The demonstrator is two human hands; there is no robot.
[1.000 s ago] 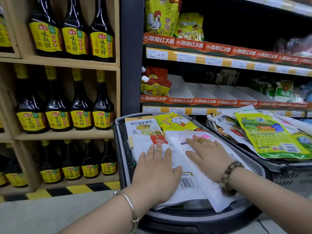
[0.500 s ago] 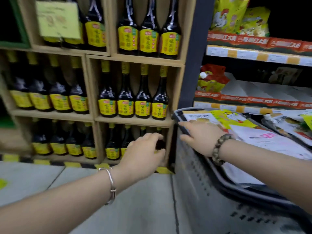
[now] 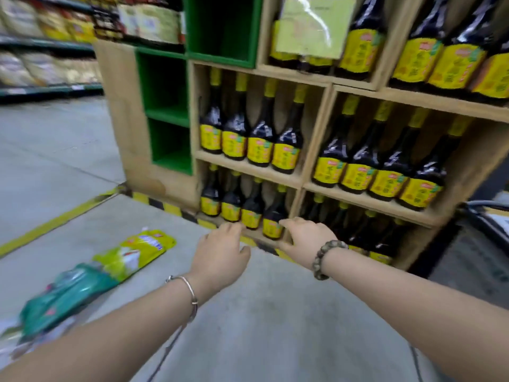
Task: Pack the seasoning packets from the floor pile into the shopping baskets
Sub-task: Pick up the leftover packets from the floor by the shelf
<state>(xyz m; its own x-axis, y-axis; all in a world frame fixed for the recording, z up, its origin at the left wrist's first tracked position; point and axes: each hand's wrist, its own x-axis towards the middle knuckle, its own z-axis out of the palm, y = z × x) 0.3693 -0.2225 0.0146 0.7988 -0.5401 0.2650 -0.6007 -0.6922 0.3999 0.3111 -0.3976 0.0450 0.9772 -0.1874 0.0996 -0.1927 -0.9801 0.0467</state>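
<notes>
Seasoning packets lie on the grey floor at the lower left: a yellow-green packet (image 3: 137,250) and a teal-green packet (image 3: 64,295), with more blurred ones at the frame's edge. My left hand (image 3: 220,253), silver bangle on the wrist, hovers over the floor with loosely curled fingers and holds nothing. My right hand (image 3: 304,235), with a bead bracelet, is stretched out beside it, fingers relaxed and empty. Only a dark rim of a shopping basket (image 3: 484,213) shows at the far right edge.
A wooden shelf unit (image 3: 311,186) full of dark sauce bottles with yellow labels stands just ahead of both hands. Green cubbies (image 3: 168,106) adjoin it on the left. Yellow-black hazard tape (image 3: 165,206) runs along its base. An aisle with stocked shelves opens at far left.
The view has swung left, away from the baskets to the floor. Both hands left the packets in the basket and now hang empty over the floor, and the floor pile has come into sight.
</notes>
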